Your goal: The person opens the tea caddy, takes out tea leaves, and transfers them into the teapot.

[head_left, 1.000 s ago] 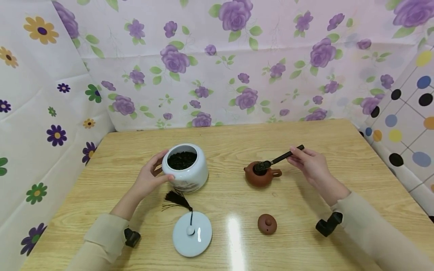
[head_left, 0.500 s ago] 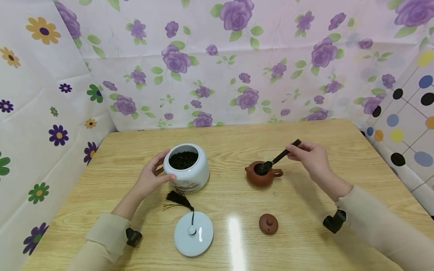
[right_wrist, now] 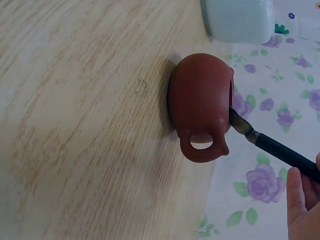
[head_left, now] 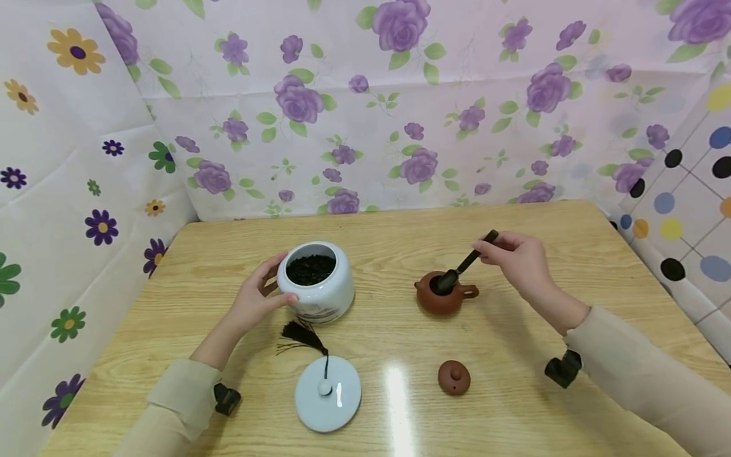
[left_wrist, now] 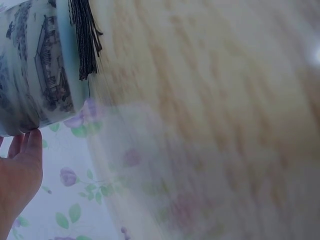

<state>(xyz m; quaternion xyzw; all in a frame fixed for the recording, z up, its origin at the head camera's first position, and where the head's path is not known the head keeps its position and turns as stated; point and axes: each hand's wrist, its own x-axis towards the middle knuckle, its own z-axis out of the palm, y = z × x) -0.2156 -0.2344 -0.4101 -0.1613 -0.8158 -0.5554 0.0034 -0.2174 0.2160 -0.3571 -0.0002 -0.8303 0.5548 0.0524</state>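
Observation:
My right hand (head_left: 522, 263) pinches the black handle of a small tea scoop (head_left: 471, 257), whose head dips into the mouth of a brown clay teapot (head_left: 438, 306). In the right wrist view, the scoop (right_wrist: 280, 150) slants into the top of the teapot (right_wrist: 200, 95) above its handle. On the left, my left hand (head_left: 255, 296) grips the side of a white porcelain jar (head_left: 334, 295), thumb at the front and fingers behind. Dark tea leaves (head_left: 311, 270) lie inside the jar. Painted scenery shows on the jar (left_wrist: 37, 65) in the left wrist view.
The jar's white lid (head_left: 328, 406) lies in front of it, its black tassel (head_left: 302, 334) stretching toward the jar. Nearer than the teapot rests its small brown lid (head_left: 454, 378). Flowered cloth (head_left: 354, 127) stands behind the wooden table (head_left: 388, 241).
My right hand has tilted the scoop steeper, its handle swinging up and left. The leaves seen on the scoop's head earlier no longer show. My left hand stays on the jar.

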